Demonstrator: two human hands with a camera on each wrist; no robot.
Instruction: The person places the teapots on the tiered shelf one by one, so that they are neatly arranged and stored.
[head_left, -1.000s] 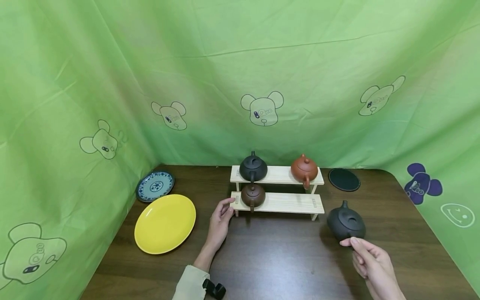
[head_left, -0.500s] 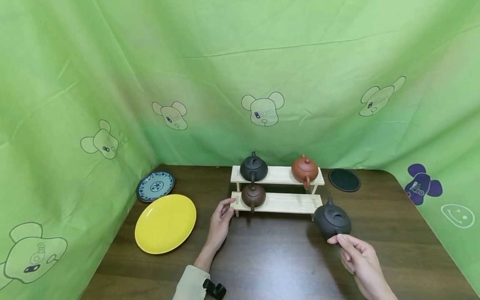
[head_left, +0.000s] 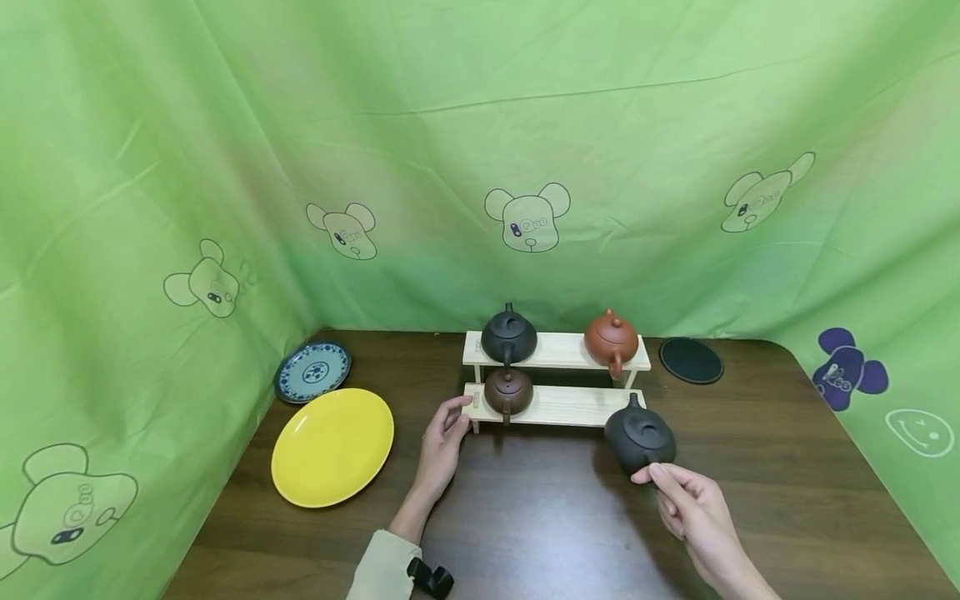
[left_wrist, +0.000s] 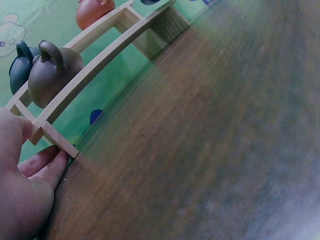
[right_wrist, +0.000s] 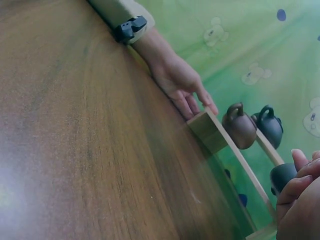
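Note:
My right hand point(head_left: 693, 512) pinches the handle of a black teapot point(head_left: 636, 433), held upright off the table in front of the right end of the lower tier. My left hand point(head_left: 438, 446) grips the left end of the wooden stand's lower tier point(head_left: 570, 407), the thumb on its edge and other fingers by the leg point(left_wrist: 60, 140). A dark brown teapot point(head_left: 507, 392) stands on that tier at the left. On the upper tier point(head_left: 558, 348) are another black teapot point(head_left: 509, 337) at left and a reddish-brown teapot point(head_left: 611, 337) at right. The right hand mostly hides its teapot in the right wrist view.
A yellow plate point(head_left: 333, 450) lies on the wooden table point(head_left: 540, 517) at the left, with a blue patterned plate point(head_left: 313, 372) behind it. A dark round coaster-like disc point(head_left: 692, 361) lies right of the stand. Green cloth point(head_left: 420, 108) hangs around the back and sides.
My right hand has carried the black teapot leftward, from beside the stand to in front of the lower tier's right end. The left hand has kept its place on the stand.

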